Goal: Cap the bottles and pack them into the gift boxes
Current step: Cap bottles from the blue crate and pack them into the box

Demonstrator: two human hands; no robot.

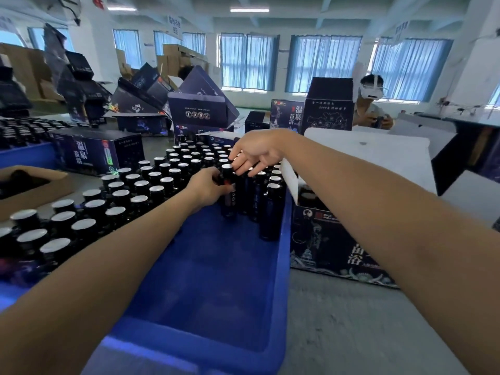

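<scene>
Both arms are out over the blue crate [216, 280], reaching to its far end, where a small cluster of dark bottles stands. The left hand [207, 185] has its fingers curled round the upper part of one bottle [229, 204]. That bottle is upright, long axis vertical, on the left side of the cluster. A black cap [226, 168] sits on top of it.

The right hand [255, 154] hangs just above and to the right of the cap, fingers loosely spread and pointing down, tips right beside it. Whether they touch it, I can't tell from here. So the left hand is on the bottle and the right comes at the cap from above. That looks like capping to me, with a press or twist straight down the bottle's axis as the likely next move.

The open gift box [319, 239] stands against the crate's right wall, nearer the right arm. Left of the crate stand rows of silver-topped bottles [140, 185].
</scene>
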